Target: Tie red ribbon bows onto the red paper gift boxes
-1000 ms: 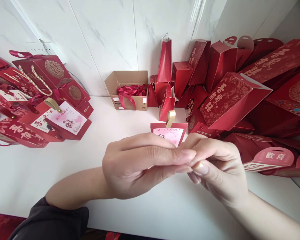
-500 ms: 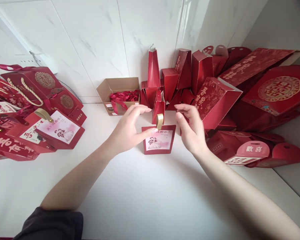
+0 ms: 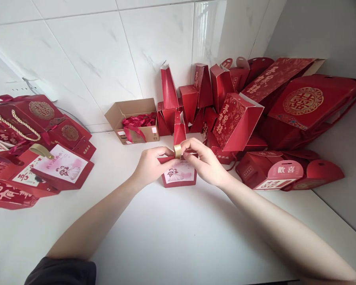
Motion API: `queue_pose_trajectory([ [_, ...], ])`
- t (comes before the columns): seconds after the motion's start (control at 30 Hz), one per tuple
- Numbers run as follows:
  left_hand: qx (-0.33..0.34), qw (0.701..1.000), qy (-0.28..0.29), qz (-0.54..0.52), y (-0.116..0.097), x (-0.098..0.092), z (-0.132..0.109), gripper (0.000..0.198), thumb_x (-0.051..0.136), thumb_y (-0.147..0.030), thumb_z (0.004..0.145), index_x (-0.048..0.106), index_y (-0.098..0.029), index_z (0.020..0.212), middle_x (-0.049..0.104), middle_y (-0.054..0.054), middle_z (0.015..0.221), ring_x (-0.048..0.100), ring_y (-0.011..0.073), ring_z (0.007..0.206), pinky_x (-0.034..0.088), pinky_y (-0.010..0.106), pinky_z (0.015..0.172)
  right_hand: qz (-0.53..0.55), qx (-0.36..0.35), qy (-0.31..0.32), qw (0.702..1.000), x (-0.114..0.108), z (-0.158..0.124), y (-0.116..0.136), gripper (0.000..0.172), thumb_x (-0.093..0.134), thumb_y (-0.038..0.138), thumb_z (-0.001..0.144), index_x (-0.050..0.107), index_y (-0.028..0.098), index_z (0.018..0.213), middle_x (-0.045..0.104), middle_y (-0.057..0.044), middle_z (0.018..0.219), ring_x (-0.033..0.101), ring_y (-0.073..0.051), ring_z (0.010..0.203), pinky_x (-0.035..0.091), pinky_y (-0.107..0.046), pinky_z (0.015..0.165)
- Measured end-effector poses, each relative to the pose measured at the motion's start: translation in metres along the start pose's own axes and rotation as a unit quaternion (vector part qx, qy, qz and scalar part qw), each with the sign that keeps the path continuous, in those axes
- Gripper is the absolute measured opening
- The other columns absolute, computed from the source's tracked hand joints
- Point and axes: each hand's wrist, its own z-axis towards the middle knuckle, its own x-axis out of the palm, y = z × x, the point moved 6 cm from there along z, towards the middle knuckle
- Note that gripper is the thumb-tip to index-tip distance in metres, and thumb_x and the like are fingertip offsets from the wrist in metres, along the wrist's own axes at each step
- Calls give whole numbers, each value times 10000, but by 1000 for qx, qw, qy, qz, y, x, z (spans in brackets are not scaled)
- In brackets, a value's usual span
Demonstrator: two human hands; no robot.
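A small red gift box (image 3: 178,176) with a pink picture card on its front stands on the white counter (image 3: 172,233). A gold loop handle (image 3: 177,151) rises from its top. My left hand (image 3: 150,164) grips the box's top left edge, with its fingertips pinched beside the handle. My right hand (image 3: 204,162) holds the top right edge, its fingers curled onto the handle from the other side. Both hands touch the box.
A brown carton (image 3: 133,120) with red ribbons sits by the tiled wall. Folded red boxes and bags (image 3: 237,114) pile up in the right corner. More red gift boxes (image 3: 41,166), some with gold handles, lie at the left. A dark sleeve (image 3: 62,271) shows bottom left.
A second ago my hands were pinched together close to the camera. They reached out to the small red box and closed on its top beside the gold handle.
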Motion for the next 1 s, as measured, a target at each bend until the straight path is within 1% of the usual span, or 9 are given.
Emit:
queue_pose_trajectory([
  [0.1,-1,1000,-6,-4,2,3,-1,225,720,-368,770,729,-170,876,745,42,879,678,225,844,526,311,763,25,-45,26,998,1,0,8,234,419,142,940,642,212,925,590,-60,1066,581,-185,999,472,-357,885],
  [0.2,-13,1000,2,-28,4,7,-2,212,708,-341,778,746,-167,894,751,52,903,686,238,877,538,317,788,42,-46,41,997,1,1,8,296,408,144,955,689,229,994,605,-59,1105,592,-183,1035,485,-367,919],
  [0.27,-18,999,11,-51,5,9,-2,208,709,-339,780,759,-172,895,755,52,910,689,239,878,542,310,783,37,-43,30,998,-1,1,7,309,419,149,958,705,244,1024,611,-55,1131,585,-186,1069,477,-379,951],
  [0.47,-11,997,30,-69,6,11,-3,235,709,-390,787,767,-162,788,743,37,784,672,208,744,520,281,646,10,-34,-1,999,-3,1,2,323,439,191,972,706,294,1122,546,-63,1231,506,-207,1225,428,-430,1050],
  [0.53,-7,997,25,-72,6,10,-2,229,708,-381,789,765,-160,783,742,37,789,676,213,763,523,283,656,-2,-35,2,999,-3,1,1,315,453,202,972,695,299,1149,535,-68,1235,502,-212,1229,429,-438,1049],
  [0.67,-26,995,44,-87,10,10,1,240,732,-350,766,770,-174,924,760,46,902,696,247,871,551,305,740,-8,-37,30,999,-2,2,-2,318,470,201,969,671,295,1197,571,-70,1158,560,-202,1132,473,-411,978],
  [0.87,-46,993,69,-86,13,11,5,308,748,-383,743,764,-180,973,764,67,963,704,274,917,568,353,794,-17,-36,24,999,-4,8,-5,305,440,178,968,684,269,1126,604,-64,1159,585,-196,1115,471,-408,974],
  [0.93,-47,992,72,-91,13,12,4,301,756,-394,735,763,-179,945,763,65,958,704,271,919,564,348,805,-39,-60,-17,997,-8,5,3,258,467,185,959,676,252,1094,616,-69,1127,589,-210,1090,484,-413,945],
  [1.0,-48,991,74,-98,12,12,3,308,757,-415,733,756,-175,926,761,65,954,705,266,910,562,339,802,-55,-104,-120,986,-21,-7,19,190,529,198,937,659,254,1063,621,-68,1080,587,-231,1054,484,-435,929],
])
